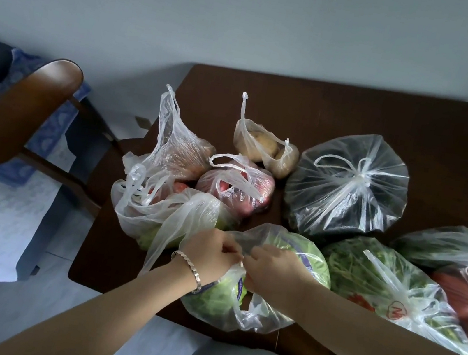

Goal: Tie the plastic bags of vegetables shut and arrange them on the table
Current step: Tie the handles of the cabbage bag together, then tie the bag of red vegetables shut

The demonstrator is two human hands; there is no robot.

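A: Status?
B: You're mid-knot on the cabbage bag (257, 276) at the table's (359, 111) near edge. Left hand (210, 253) and right hand (272, 264) both pinched on its handles.
A: Next?
B: Cinch tight. Then the open bag (161, 202) just left.

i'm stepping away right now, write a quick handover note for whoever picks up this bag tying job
Left hand and right hand: both pinching the handles of the cabbage bag at the table's near edge, knot not yet formed.
Done: the dark greens bag is knotted shut.
Left: the potato bag and the tomato bag have loose handles; the bag at the left edge gapes open. Bags on the right are partly out of view; I cannot tell their state.
Bags sit clustered on the table, not yet arranged.
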